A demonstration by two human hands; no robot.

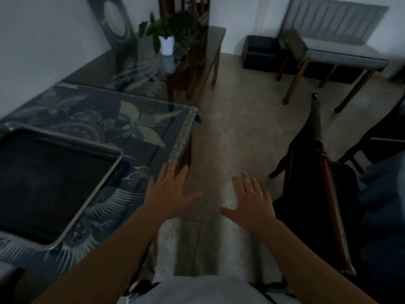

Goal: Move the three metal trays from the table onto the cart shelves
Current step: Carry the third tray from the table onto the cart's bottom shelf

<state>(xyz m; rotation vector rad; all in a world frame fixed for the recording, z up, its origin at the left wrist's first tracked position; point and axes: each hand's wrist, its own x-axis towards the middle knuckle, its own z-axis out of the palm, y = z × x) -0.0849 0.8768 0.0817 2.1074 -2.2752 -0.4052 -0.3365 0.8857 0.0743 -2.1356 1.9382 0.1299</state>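
The room is dim. One metal tray point(50, 183) lies flat on the tabletop point(140, 137), at the left side of the view, and its near right corner is close to the table's front edge. The tabletop carries a dark blue cloth with pale bird and flower patterns under a clear cover. Only this one tray shows in the view; its left part is cut by the frame edge, and its inside looks dark.

Both hands are held out in front of the body, palms down, with the fingers spread apart, and neither grip holds anything. The left hand point(171, 191) hovers near the right front corner of the tabletop, its fingertips over the table's edge. The tray lies to the left of this hand, apart from it, with a strip of patterned cloth between them. The right hand point(252, 202) is over the grey floor point(230, 119), farther from the tray, and near a dark wooden chair point(324, 172) at the right.

At the far end of the table row a green plant in a white pot point(166, 44) stands.
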